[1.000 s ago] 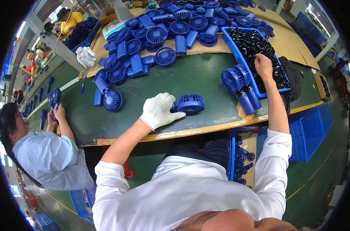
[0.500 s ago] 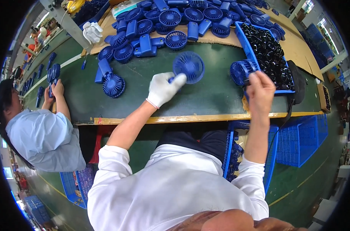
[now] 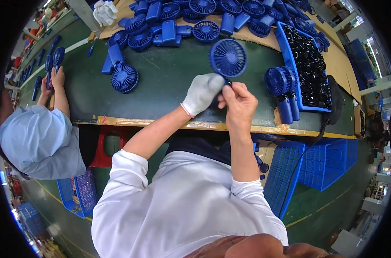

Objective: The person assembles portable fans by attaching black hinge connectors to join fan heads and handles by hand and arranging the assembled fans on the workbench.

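Over green tabletop (image 3: pixel 165 96), left fingers (image 3: pixel 216 81) hold fan (image 3: pixel 228 56); right fingers (image 3: pixel 229 96), black piece (image 3: pixel 229 83).

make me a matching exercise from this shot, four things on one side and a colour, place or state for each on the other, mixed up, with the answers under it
Things
1. left hand
2. right hand
3. tray
4. table top

Descriptions
A. dark green
B. bare, close below the head of the blue fan
C. blue, filled with small black parts
D. in a white glove, with that fan in its grasp

Right pairs
1-D
2-B
3-C
4-A
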Demonstrator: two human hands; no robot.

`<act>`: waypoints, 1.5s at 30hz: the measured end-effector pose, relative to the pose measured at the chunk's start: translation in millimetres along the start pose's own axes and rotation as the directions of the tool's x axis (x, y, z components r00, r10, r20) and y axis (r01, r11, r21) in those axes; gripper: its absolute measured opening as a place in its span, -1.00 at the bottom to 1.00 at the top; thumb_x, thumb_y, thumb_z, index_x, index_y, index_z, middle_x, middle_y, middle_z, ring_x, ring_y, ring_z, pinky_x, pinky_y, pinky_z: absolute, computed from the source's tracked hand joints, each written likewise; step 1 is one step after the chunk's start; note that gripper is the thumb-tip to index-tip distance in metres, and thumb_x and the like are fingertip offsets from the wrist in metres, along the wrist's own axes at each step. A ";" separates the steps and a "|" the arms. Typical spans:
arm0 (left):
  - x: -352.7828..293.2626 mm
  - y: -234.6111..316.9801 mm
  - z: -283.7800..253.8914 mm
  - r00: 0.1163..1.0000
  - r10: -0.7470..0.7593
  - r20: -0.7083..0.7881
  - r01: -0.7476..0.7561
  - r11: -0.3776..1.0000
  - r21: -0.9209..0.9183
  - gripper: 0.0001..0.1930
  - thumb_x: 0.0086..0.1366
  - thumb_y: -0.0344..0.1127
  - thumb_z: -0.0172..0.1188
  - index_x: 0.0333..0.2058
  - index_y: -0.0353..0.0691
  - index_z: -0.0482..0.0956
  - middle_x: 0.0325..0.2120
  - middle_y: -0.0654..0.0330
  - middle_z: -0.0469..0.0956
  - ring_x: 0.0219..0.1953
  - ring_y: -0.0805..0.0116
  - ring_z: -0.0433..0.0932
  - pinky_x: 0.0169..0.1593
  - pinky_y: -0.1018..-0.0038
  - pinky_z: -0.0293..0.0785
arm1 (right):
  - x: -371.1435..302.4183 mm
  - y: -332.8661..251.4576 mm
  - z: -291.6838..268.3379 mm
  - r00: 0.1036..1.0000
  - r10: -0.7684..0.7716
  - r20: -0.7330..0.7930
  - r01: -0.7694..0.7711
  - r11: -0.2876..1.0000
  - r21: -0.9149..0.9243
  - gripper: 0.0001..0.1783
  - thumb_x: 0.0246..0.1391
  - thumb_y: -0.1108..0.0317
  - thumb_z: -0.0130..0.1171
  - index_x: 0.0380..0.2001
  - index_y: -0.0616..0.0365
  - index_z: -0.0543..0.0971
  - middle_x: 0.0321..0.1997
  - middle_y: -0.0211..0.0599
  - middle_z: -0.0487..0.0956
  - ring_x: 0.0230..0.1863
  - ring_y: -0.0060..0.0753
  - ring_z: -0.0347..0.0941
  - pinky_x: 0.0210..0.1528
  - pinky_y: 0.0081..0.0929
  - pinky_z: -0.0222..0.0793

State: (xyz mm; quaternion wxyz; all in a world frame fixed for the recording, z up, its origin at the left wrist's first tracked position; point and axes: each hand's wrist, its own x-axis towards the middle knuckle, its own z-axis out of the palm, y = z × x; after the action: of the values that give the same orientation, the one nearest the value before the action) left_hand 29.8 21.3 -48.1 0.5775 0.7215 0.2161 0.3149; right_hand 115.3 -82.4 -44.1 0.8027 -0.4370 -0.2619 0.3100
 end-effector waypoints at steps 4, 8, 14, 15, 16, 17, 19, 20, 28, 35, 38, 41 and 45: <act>1.8 27.0 -2.6 0.995 -0.056 0.080 0.023 0.932 0.361 -0.61 0.10 -0.01 0.26 -0.45 -0.31 0.61 -0.60 0.11 0.60 -0.50 0.35 0.59 -0.37 0.42 0.46 | 1.5 6.9 -6.3 0.998 0.054 -0.039 -0.054 0.999 -0.003 -0.91 0.10 0.57 0.23 -0.37 0.44 0.57 -0.32 -0.34 0.45 -0.60 -0.59 0.38 -0.67 -0.70 0.25; 5.1 15.0 0.6 0.999 0.000 0.034 -0.013 0.927 0.375 -0.61 0.08 0.01 0.26 -0.46 -0.27 0.62 -0.59 0.01 0.58 -0.48 0.15 0.60 -0.36 0.37 0.47 | 3.6 15.7 -20.9 0.998 0.049 -0.042 -0.051 0.997 -0.054 -0.76 0.25 0.36 0.12 -0.36 0.37 0.58 -0.34 -0.38 0.48 -0.49 -0.65 0.35 -0.48 -0.64 0.27; 4.7 8.5 2.2 0.999 0.046 0.026 -0.053 0.918 0.394 -0.64 0.11 -0.04 0.23 -0.49 -0.30 0.61 -0.62 0.01 0.56 -0.53 0.15 0.58 -0.40 0.38 0.46 | 3.9 13.4 -9.6 0.990 0.134 -0.041 -0.136 0.990 -0.038 -0.51 0.37 0.01 -0.14 -0.12 0.26 0.53 -0.07 -0.27 0.53 -0.06 -0.47 0.43 0.03 -0.43 0.32; 5.2 8.6 2.2 0.998 0.044 0.043 -0.057 0.920 0.389 -0.62 0.13 -0.04 0.21 -0.51 -0.31 0.60 -0.64 0.05 0.56 -0.56 0.21 0.58 -0.42 0.40 0.45 | 4.6 16.1 -11.3 0.982 0.188 -0.021 -0.189 0.982 -0.032 -0.47 0.36 -0.05 -0.17 -0.08 0.25 0.50 -0.05 -0.27 0.52 0.01 -0.43 0.40 0.11 -0.39 0.28; 6.8 10.0 0.4 0.995 -0.022 0.096 -0.007 0.958 0.287 -0.60 0.17 -0.03 0.19 -0.52 -0.33 0.59 -0.65 0.10 0.56 -0.58 0.29 0.57 -0.44 0.44 0.43 | 4.8 17.3 -11.1 0.970 0.242 -0.001 -0.241 0.970 -0.024 -0.43 0.36 -0.10 -0.20 -0.04 0.24 0.47 -0.03 -0.27 0.51 0.08 -0.38 0.37 0.18 -0.35 0.23; 8.7 11.4 -1.3 0.984 -0.081 0.156 0.052 0.981 0.186 -0.58 0.21 -0.02 0.16 -0.52 -0.35 0.58 -0.65 0.15 0.56 -0.59 0.37 0.55 -0.47 0.48 0.42 | 5.4 15.1 -5.3 0.975 0.224 0.004 -0.224 0.975 -0.006 -0.43 0.33 -0.14 -0.17 -0.07 0.20 0.49 -0.13 -0.31 0.53 -0.09 -0.47 0.44 -0.02 -0.44 0.36; 7.0 14.8 -2.0 0.913 -0.296 0.280 0.351 0.920 -0.172 -0.47 0.40 0.03 -0.11 -0.49 -0.34 0.54 -0.63 0.21 0.53 -0.62 0.47 0.49 -0.50 0.53 0.41 | 14.9 14.5 -9.4 0.942 0.336 0.011 -0.336 0.942 -0.022 -0.43 0.30 -0.19 -0.13 -0.16 0.14 0.50 -0.36 -0.42 0.53 -0.38 -0.60 0.44 -0.37 -0.59 0.38; 5.1 18.7 -3.8 0.884 -0.342 0.318 0.440 0.838 -0.321 -0.43 0.45 0.05 -0.21 -0.47 -0.33 0.53 -0.63 0.20 0.52 -0.63 0.46 0.48 -0.51 0.53 0.41 | 15.4 12.0 -7.7 0.940 0.342 -0.005 -0.342 0.940 0.001 -0.47 0.25 -0.21 -0.05 -0.28 0.09 0.50 -0.60 -0.53 0.43 -0.68 -0.67 0.27 -0.70 -0.67 0.15; 4.8 7.4 22.9 0.825 -0.488 0.287 0.565 0.691 -0.450 -0.48 0.46 0.15 -0.29 -0.09 -0.16 0.46 -0.49 0.21 0.53 -0.62 0.39 0.54 -0.60 0.49 0.48 | 18.8 -14.6 -1.5 0.994 0.082 -0.074 -0.107 0.880 -0.463 -0.69 0.00 0.31 0.27 -0.29 0.37 0.55 -0.53 -0.28 0.55 -0.76 -0.58 0.37 -0.83 -0.60 0.22; 50.5 10.8 -11.6 0.962 0.265 0.064 -0.249 0.762 0.598 -0.70 0.32 -0.11 0.01 -0.27 -0.21 0.59 -0.31 0.01 0.59 -0.21 0.06 0.57 -0.09 0.26 0.46 | 21.1 -75.8 -37.2 0.971 -0.189 0.144 0.199 0.319 -0.927 -0.60 -0.23 0.16 0.40 -0.45 0.32 0.61 -0.43 -0.03 0.55 -0.29 0.09 0.55 -0.21 -0.16 0.47; 110.3 -6.4 -49.1 0.873 0.475 0.111 -0.251 0.243 0.937 -0.48 0.09 0.03 0.31 -0.13 -0.28 0.55 -0.12 -0.02 0.54 -0.02 0.01 0.48 0.04 0.24 0.40 | 29.4 -94.3 -64.9 0.982 -0.120 0.145 0.141 -0.043 -0.989 -0.61 -0.22 0.13 0.38 -0.59 0.33 0.61 -0.47 -0.14 0.50 -0.37 -0.03 0.54 -0.32 -0.21 0.46; 143.3 3.0 -72.4 0.970 0.190 0.154 -0.159 0.007 0.987 -0.32 0.00 0.22 0.31 -0.14 -0.33 0.55 -0.12 -0.04 0.54 -0.02 0.04 0.50 0.07 0.24 0.38 | 31.4 -95.6 -83.2 0.959 -0.180 0.219 0.158 -0.304 -0.940 -0.66 -0.18 0.16 0.40 -0.58 0.28 0.63 -0.42 -0.21 0.51 -0.32 -0.16 0.56 -0.30 -0.27 0.51; 161.9 7.9 -76.6 0.987 -0.103 0.126 -0.142 -0.167 0.976 -0.25 -0.05 0.31 0.31 -0.13 -0.30 0.57 -0.18 0.01 0.59 -0.08 0.07 0.55 0.06 0.26 0.38 | 35.1 -88.4 -102.2 0.950 -0.197 0.241 0.130 -0.453 -0.882 -0.69 -0.18 0.16 0.41 -0.52 0.19 0.64 -0.34 -0.28 0.51 -0.23 -0.26 0.53 -0.28 -0.33 0.51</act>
State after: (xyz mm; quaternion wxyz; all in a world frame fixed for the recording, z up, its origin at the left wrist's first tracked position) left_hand 90.2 182.2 3.1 -0.1687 0.9316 0.3218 -0.0123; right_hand 233.3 -149.6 -11.7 0.1070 -0.8662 -0.4490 -0.1915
